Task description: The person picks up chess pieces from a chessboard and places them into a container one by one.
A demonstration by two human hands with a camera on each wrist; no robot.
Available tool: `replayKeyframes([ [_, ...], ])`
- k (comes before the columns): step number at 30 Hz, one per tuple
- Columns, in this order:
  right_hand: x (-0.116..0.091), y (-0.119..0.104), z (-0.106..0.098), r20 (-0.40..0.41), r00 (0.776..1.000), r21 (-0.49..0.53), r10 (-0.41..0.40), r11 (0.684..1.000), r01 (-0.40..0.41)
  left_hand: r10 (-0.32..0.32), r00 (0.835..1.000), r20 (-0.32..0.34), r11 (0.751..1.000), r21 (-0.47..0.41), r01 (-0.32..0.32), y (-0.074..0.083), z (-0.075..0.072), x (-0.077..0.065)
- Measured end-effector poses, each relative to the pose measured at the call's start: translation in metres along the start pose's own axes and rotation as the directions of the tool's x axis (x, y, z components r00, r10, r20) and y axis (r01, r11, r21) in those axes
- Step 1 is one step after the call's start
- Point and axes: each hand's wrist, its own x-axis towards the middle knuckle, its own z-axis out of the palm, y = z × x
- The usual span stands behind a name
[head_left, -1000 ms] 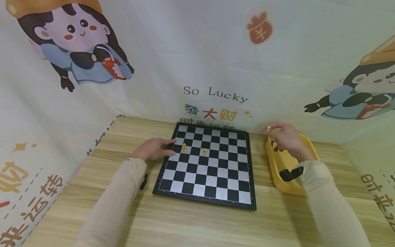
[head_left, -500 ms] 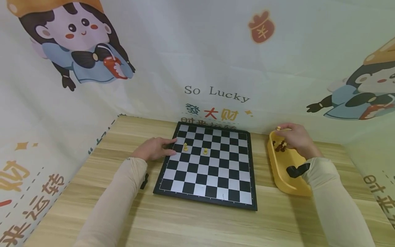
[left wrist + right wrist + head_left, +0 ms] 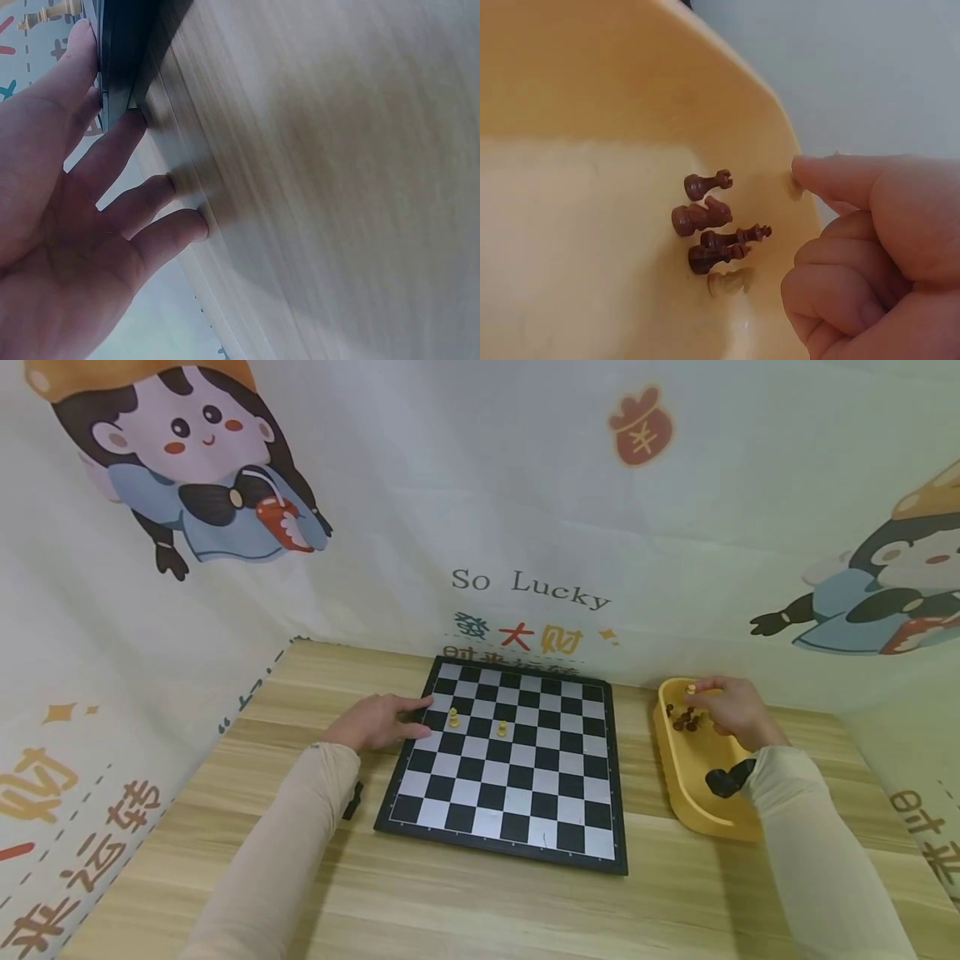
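Note:
My left hand (image 3: 378, 722) rests at the left edge of the chessboard (image 3: 517, 777), thumb and forefinger touching its rim. In the left wrist view, its other fingers (image 3: 161, 232) rest relaxed on the wooden table. A pale king (image 3: 49, 13) and a smaller pale chess piece (image 3: 502, 728) stand on the board. Over the far end of a yellow tray (image 3: 670, 777), my right hand (image 3: 731, 708) pinches a pale chess piece (image 3: 795, 184), mostly hidden by the thumb. Below it lie a dark rook (image 3: 709, 184), a dark knight (image 3: 701, 216), other dark pieces and a pale knight (image 3: 731, 282).
The wooden table (image 3: 480, 910) carries the board in the middle and the tray at the right. A printed cloth (image 3: 375, 568) hangs as a wall behind and along both sides. A black wrist mount (image 3: 729, 778) on the right sleeve overlaps the tray.
My right hand has moved right and lower, from the tray's far left corner to over its inside, still holding the pale chess piece. The left hand has stayed at the board's edge.

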Motion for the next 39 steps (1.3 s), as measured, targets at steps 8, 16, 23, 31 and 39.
replayKeyframes([
  [8,0.005,0.008,0.002,0.006,1.0,0.014,0.009,1.0,-0.009,0.001,1.0,0.003,1.0,-0.003,-0.001,0.0,0.0,0.0],
  [16,0.008,0.016,0.008,0.03,0.999,-0.019,0.042,0.999,-0.042,0.01,1.0,-0.004,1.0,-0.003,-0.01,-0.001,0.001,0.001],
  [23,0.011,0.017,0.012,0.023,0.999,-0.024,0.044,0.999,-0.043,0.008,1.0,-0.008,1.0,0.0,-0.008,-0.001,0.001,0.001],
  [31,0.01,0.016,0.014,0.027,0.998,-0.023,0.054,0.998,-0.053,-0.017,1.0,0.003,1.0,-0.012,0.017,0.0,0.001,0.001],
  [39,0.01,0.018,0.015,0.019,0.998,-0.022,0.062,0.998,-0.061,-0.009,1.0,-0.006,1.0,-0.018,0.009,-0.001,0.001,0.001],
])
